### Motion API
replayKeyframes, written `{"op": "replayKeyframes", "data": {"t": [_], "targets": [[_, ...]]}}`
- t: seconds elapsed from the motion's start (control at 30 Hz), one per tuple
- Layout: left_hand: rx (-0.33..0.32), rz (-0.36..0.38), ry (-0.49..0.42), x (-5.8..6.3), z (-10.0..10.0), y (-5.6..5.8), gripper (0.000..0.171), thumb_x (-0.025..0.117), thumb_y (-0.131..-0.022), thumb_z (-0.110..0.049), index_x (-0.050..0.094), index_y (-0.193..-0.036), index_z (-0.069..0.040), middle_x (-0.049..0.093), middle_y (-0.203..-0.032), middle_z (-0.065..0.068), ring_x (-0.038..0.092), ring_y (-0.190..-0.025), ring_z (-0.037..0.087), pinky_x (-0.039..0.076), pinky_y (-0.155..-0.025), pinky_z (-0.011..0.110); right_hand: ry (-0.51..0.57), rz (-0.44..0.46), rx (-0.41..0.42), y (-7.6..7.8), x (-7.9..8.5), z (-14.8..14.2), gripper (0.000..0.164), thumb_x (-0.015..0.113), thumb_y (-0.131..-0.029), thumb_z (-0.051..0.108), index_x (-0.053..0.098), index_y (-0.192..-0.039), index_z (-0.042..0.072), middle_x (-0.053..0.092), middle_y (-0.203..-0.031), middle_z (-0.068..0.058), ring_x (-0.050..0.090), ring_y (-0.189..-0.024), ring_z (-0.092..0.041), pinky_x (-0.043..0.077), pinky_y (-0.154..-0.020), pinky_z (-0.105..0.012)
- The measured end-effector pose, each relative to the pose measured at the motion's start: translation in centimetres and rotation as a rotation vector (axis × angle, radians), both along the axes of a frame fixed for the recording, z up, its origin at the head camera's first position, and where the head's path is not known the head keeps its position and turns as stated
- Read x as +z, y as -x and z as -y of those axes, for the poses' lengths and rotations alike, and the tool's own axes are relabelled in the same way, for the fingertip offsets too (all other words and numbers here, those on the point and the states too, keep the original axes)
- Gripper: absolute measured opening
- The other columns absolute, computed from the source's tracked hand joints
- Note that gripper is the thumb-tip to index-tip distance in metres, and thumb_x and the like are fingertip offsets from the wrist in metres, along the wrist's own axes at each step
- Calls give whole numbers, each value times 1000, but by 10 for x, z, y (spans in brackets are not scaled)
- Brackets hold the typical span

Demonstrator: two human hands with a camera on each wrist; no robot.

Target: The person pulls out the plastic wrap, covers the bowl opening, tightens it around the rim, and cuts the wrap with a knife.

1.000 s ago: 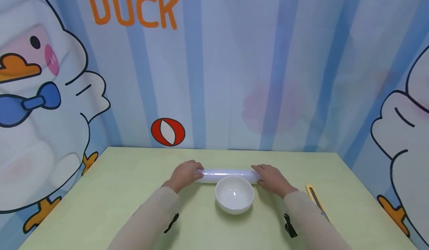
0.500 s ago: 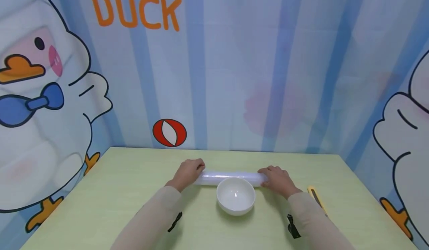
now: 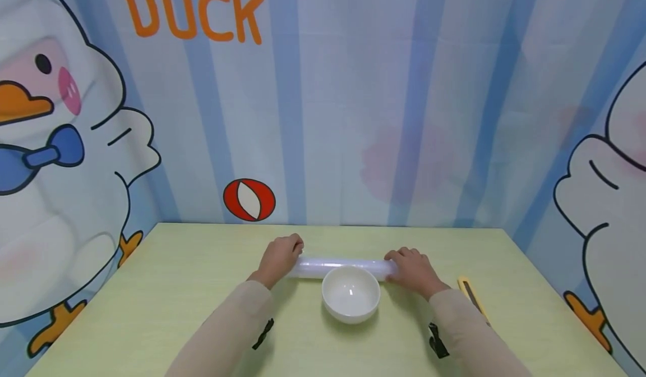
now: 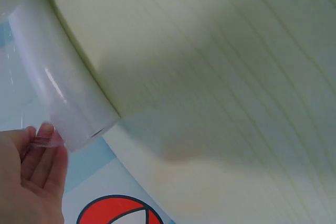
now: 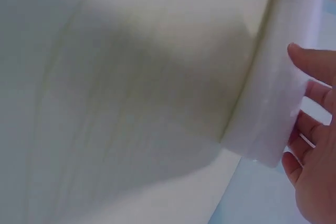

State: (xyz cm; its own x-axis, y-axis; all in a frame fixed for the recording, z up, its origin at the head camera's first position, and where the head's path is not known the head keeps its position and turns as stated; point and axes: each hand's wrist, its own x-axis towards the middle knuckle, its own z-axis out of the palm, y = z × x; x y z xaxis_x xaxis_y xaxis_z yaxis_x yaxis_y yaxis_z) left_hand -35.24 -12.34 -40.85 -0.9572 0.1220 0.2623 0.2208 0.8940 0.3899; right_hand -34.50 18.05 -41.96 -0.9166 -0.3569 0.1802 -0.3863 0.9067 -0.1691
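A roll of cling film point(image 3: 323, 267) lies crosswise on the table behind a white bowl point(image 3: 351, 295). At its left end my left hand point(image 3: 279, 259) is raised slightly; in the left wrist view this hand point(image 4: 37, 171) pinches a clear flap of film point(image 4: 47, 141) between thumb and fingers, just off the roll point(image 4: 63, 77). My right hand point(image 3: 415, 270) holds the roll's right end. Seen from the right wrist, that hand point(image 5: 315, 156) has its thumb over the near side of the roll point(image 5: 273, 93) and its fingers curled behind. The bowl hides part of the roll's front.
A yellow box cutter point(image 3: 472, 297) lies to the right, partly behind the right sleeve point(image 3: 466, 326). The pale green table point(image 3: 202, 253) ends at a striped blue curtain point(image 3: 348, 113) with duck pictures.
My left hand has gone from holding the roll's left end to pinching the film's edge, a little higher. My right hand has shifted slightly along the roll. The bowl stays put.
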Motion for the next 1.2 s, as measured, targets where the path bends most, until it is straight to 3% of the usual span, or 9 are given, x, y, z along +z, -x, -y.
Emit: {"op": "replayKeyframes", "data": {"t": [0.2, 0.37, 0.53, 0.67, 0.77, 0.93, 1.2], "targets": [[25, -30, -70, 4, -4, 1, 12, 56, -90, -12, 65, -93, -5, 64, -84, 6, 56, -74, 17, 52, -74, 33, 122, 75, 67, 7, 14, 16, 27, 63, -86, 24, 63, -110, 14, 59, -112, -11, 52, -104, -31, 40, -89, -53], [32, 37, -187, 4, -6, 8, 13, 55, -90, -11, 66, -93, -4, 63, -83, 6, 54, -73, 17, 50, -70, 30, 162, 189, 139, 18, 19, 35, 22, 62, -87, 23, 66, -107, 14, 63, -105, -6, 54, -102, -25, 42, -90, -47], [45, 162, -370, 0, -5, 11, 16, 53, -92, -14, 63, -99, -4, 63, -81, 5, 56, -72, 14, 49, -66, 25, 178, 310, 107, 26, 25, 53, 20, 61, -88, 25, 66, -105, 14, 65, -103, -4, 58, -97, -21, 46, -86, -41], [17, 190, -435, 2, -4, 10, 20, 51, -92, -13, 64, -104, -3, 67, -86, 6, 59, -75, 14, 50, -70, 28, 156, 375, 53, 28, 29, 65, 17, 62, -86, 26, 67, -100, 17, 65, -105, -3, 58, -98, -20, 46, -87, -41], [-7, 207, -418, 5, -5, 9, 23, 49, -91, -13, 66, -106, -5, 68, -91, 6, 60, -80, 15, 50, -74, 30, 147, 384, 13, 27, 32, 71, 11, 64, -85, 23, 68, -93, 17, 66, -104, -2, 58, -97, -20, 45, -86, -41], [-26, 234, -347, 8, -7, 8, 26, 52, -90, -17, 66, -110, -7, 66, -99, 6, 58, -88, 19, 50, -78, 34, 145, 320, -33, 24, 35, 76, 7, 62, -85, 16, 68, -82, 17, 67, -95, 0, 57, -86, -18, 46, -75, -38], [-94, 193, -75, 6, -12, 9, 25, 64, -86, -22, 67, -108, -11, 62, -92, 4, 54, -82, 16, 48, -69, 29, 138, 242, -48, 25, 33, 79, 7, 60, -88, 21, 66, -87, 17, 67, -91, 1, 58, -80, -16, 47, -69, -34]]}}
